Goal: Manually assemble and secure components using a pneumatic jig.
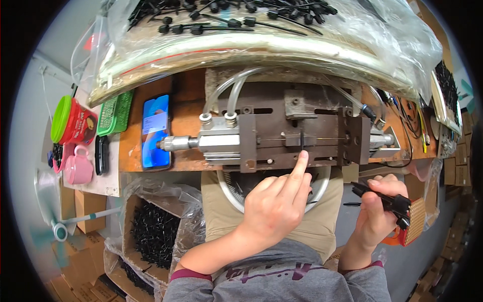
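Observation:
My left hand (274, 206) reaches up over my lap with its index finger stretched out. That fingertip is at the lower end of a thin black pin-like part (302, 139), which lies in the small metal block at the middle of the clamping fixture (322, 103). Nothing is held in this hand; its other fingers are partly bent. Off to the right, my right hand (380, 209) is closed around a few black plastic parts (397, 204) with thick heads and thin stems. How many it grips is partly hidden by the fingers.
Pneumatic cylinders (220, 142) with clear hoses flank the fixture. A phone (156, 132), green basket (114, 113) and pink mug (79, 166) stand left. More black parts (234, 22) lie on the plastic-covered shelf above and in a lined box (155, 234) lower left. A bowl-like container is below.

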`<state>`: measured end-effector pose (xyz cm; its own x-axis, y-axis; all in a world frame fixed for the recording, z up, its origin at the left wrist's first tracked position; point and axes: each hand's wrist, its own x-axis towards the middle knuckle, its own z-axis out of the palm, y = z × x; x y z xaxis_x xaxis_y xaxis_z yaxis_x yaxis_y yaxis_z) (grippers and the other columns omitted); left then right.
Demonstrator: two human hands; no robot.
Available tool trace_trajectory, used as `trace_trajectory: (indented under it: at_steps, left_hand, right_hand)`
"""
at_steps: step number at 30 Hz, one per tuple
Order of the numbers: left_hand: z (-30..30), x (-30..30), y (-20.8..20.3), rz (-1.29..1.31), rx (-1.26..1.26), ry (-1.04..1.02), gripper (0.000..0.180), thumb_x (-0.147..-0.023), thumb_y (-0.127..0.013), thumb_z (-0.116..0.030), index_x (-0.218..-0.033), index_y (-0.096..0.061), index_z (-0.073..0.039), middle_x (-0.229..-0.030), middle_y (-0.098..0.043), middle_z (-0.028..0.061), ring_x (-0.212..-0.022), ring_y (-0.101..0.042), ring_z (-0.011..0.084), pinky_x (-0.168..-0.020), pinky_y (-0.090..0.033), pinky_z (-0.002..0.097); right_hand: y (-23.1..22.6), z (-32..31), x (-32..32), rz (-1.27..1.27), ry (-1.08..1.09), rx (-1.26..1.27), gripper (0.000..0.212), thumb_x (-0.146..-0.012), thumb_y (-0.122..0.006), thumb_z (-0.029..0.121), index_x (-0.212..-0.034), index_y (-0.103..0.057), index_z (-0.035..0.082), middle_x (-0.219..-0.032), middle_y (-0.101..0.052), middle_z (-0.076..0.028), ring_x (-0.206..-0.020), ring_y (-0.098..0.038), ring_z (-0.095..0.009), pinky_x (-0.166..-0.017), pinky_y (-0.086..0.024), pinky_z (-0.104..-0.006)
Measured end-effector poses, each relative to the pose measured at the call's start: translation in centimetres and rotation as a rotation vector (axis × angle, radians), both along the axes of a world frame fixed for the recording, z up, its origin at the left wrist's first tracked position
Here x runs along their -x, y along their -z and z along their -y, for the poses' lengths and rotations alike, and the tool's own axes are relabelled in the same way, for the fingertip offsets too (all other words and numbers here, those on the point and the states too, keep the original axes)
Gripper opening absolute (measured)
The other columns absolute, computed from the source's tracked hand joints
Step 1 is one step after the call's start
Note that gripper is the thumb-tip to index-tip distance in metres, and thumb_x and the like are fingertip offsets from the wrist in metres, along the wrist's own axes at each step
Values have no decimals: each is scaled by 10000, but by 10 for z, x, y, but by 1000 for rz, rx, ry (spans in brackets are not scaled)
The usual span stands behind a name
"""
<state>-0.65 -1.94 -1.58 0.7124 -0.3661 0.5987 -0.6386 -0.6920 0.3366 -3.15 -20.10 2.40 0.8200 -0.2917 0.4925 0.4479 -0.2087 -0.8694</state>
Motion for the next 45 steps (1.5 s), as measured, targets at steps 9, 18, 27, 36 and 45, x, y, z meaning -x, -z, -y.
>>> trace_trajectory:
  at_steps: [9, 18, 27, 36, 45]
  left_hand:
    - [0, -16, -5, -60, -99, -6, 256, -762, -772, -172, -955, -723, -11, -1261, -680, 133, -585, -601, 117, -575, -476, 247]
    - [-6, -11, -9, -150, -180, -7, 289, -797, -766, -172, -1028, -717, -5, -1249, -682, 142, -631, -644, 126, -583, -485, 254]
    - [-19, 6, -35, -319, 543, 366, 366, -746, -825, -79, -1071, -708, 39, -1042, -702, 149, -869, -708, 229, -719, -600, 321]
    - [-6, -9, -7, -46, 87, 51, 310, -692, -814, -93, -972, -721, 2, -1197, -686, 164, -753, -685, 192, -653, -554, 282]
    - [-2, -17, -10, -89, -107, -9, 255, -704, -811, -132, -920, -717, -34, -1199, -707, 110, -637, -651, 145, -580, -508, 264]
  right_hand:
    - [-11, 16, -7, 239, 68, 600, 295, -784, -829, 64, -1033, -672, 49, -922, -701, -122, -721, -646, -210, -631, -485, -316]
    - [0, 6, -25, 423, 118, 993, 343, -740, -751, -27, -1081, -708, -30, -980, -686, -164, -760, -671, -286, -654, -547, -357]
    - [4, -7, -31, 482, -35, 1084, 337, -736, -770, -49, -1064, -699, -76, -968, -690, -182, -790, -682, -291, -647, -574, -352]
    - [24, 3, -37, 351, -22, 468, 241, -916, -614, -113, -1125, -546, -13, -1118, -667, -287, -881, -734, -337, -806, -604, -412]
    - [12, 11, -28, 365, 67, 782, 287, -705, -794, -19, -981, -731, 22, -971, -663, -91, -679, -638, -202, -560, -481, -288]
